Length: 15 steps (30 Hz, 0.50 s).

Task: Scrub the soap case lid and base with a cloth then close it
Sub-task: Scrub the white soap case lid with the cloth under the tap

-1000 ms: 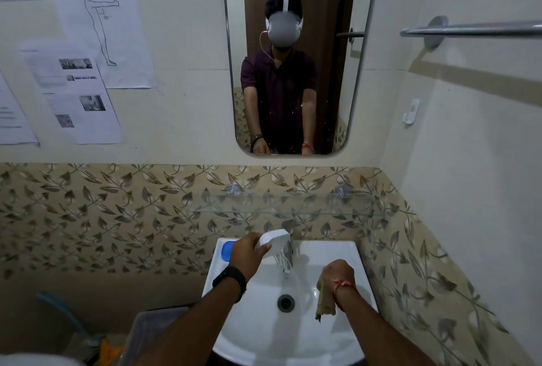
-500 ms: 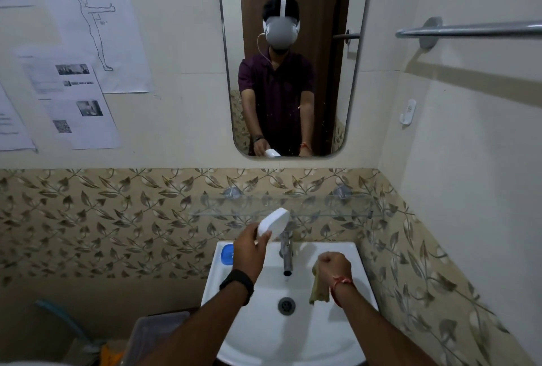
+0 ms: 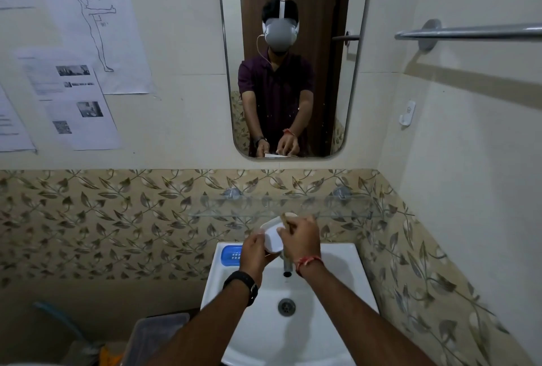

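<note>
My left hand holds a white soap case lid up above the back of the sink, its hollow side turned toward me. My right hand grips a tan cloth and presses it against the lid's right side. Only a tip of the cloth shows above my fingers. The blue soap case base lies on the sink's back left corner, partly behind my left hand.
The white sink has a chrome tap under my hands and a drain in the bowl. A glass shelf runs along the wall above. A mirror, a towel rail and a grey bin surround it.
My right hand has come up from over the bowl and brought the cloth onto the lid. My left hand has lowered the lid slightly and turned it toward me.
</note>
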Available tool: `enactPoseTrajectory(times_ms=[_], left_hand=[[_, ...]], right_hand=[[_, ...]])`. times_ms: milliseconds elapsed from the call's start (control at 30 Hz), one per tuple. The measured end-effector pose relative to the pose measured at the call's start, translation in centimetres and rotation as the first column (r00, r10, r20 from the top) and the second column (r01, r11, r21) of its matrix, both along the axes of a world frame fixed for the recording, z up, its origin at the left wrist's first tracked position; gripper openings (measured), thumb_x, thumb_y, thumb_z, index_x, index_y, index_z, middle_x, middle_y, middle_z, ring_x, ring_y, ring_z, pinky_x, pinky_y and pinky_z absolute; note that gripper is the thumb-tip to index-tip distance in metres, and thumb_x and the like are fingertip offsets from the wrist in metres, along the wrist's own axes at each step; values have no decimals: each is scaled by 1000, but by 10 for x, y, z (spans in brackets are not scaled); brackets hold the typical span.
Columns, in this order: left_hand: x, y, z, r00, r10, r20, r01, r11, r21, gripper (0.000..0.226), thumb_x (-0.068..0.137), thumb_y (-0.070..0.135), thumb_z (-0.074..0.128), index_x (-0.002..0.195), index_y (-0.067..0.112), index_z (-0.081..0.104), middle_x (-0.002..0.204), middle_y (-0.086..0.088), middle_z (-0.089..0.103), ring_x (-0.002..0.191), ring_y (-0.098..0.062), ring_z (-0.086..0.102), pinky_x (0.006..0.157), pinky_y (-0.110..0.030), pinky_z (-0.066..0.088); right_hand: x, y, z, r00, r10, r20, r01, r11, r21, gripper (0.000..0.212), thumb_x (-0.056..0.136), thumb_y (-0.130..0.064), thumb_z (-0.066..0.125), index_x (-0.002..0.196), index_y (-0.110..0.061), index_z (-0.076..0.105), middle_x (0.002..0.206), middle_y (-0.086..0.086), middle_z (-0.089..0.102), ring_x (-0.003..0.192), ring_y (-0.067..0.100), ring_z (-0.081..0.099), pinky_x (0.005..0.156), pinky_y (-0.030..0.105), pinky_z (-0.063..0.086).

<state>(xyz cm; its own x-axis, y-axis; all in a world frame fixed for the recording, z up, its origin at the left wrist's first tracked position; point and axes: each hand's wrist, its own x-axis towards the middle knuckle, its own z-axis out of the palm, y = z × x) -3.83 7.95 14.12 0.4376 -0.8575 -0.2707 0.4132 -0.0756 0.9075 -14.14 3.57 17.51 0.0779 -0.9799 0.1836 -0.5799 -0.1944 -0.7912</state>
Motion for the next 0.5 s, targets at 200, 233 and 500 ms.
enactPoseTrajectory(times_ms=[200,233,500], left_hand=[[-9,3,4,995,-8,96,6,1000,29,19,109,24,43,112,16,60,120,-18,65,114,-38,66,87,-45,63],[-11,4,5,993,-9,114,6,1000,26,18,109,25,44,109,19,60,117,-16,65,112,-36,66,82,-41,64],[-7,-6,6,969,-16,247,27,999,-42,31,109,26,46,103,4,67,105,-20,72,100,-32,70,84,-42,63]], right_hand=[[3,6,-14,910,-50,-412,19,997,-79,29,91,-31,57,118,-37,67,135,6,44,122,34,43,101,45,40],[2,4,-14,909,-42,-414,5,996,-90,29,94,-29,54,118,-33,68,134,7,46,120,34,44,101,42,42],[2,6,-6,873,281,-399,-367,917,-156,27,91,-18,50,102,-26,74,95,4,69,93,20,62,82,36,54]])
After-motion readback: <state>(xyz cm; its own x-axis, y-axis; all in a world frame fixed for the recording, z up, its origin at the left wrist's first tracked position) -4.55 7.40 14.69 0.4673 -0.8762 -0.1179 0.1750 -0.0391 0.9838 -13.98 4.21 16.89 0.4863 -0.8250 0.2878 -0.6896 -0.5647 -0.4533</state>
